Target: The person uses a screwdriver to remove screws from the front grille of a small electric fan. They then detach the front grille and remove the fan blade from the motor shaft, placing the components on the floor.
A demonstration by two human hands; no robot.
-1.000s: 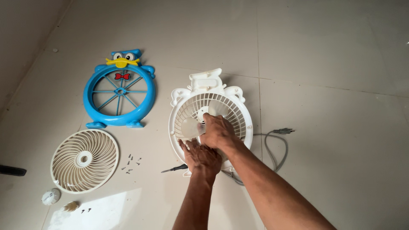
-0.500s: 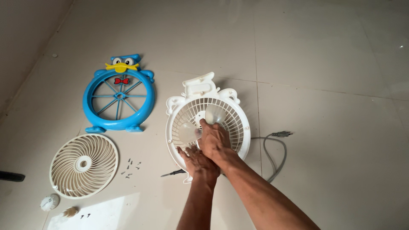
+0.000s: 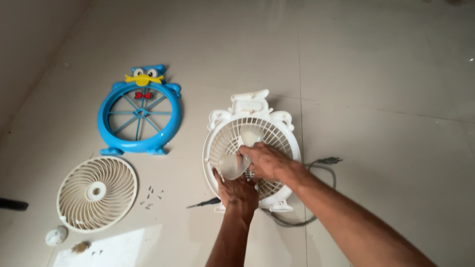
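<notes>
A white fan housing [image 3: 284,129] with a grilled back lies flat on the tiled floor. Inside it sits a translucent fan blade [image 3: 230,166]. My left hand [image 3: 237,189] rests on the housing's near rim, fingers touching the lower blade. My right hand [image 3: 269,162] reaches across the middle and grips the blade at its hub. Both forearms come in from the bottom of the view.
A blue cartoon-faced front frame [image 3: 140,112] lies to the left, a cream round grille [image 3: 97,193] below it. Several small screws [image 3: 151,194], a screwdriver [image 3: 203,203], a white knob [image 3: 55,236] and a grey power cord with plug [image 3: 324,163] lie around.
My right hand has shifted rightward and now comes in from the side over the hub. The blade has turned a little. The view has shifted slightly.
</notes>
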